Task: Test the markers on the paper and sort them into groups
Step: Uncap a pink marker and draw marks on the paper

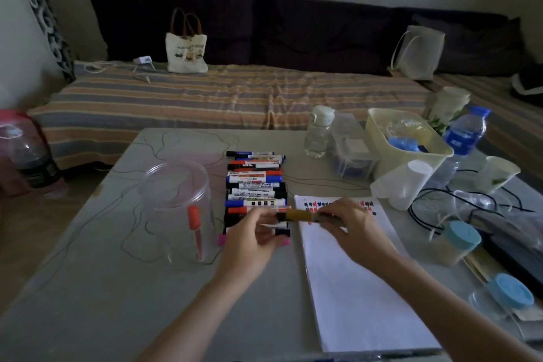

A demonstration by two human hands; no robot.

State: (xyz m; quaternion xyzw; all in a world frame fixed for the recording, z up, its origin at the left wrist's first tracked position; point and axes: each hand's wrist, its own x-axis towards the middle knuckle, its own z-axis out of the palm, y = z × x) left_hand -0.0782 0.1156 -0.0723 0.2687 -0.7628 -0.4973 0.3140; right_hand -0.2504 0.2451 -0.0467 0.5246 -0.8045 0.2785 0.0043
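Observation:
A yellow-barrelled marker (299, 215) is held level above the table between both hands. My left hand (249, 239) pinches its dark left end and my right hand (352, 226) grips the right part. Under and behind them a row of several markers (255, 185) lies side by side. White paper (358, 282) lies to the right, with coloured writing near its top edge. A clear plastic cup (179, 209) at the left holds one orange-red marker (195, 229) standing upright.
A clear water bottle (318, 132), a clear box (349, 147), a pale yellow basket (411, 144), a blue-capped bottle (464, 138), white cups (402, 182), blue-lidded jars (458, 241) and black cords (426, 214) crowd the table's right side. A striped sofa (205, 94) stands behind.

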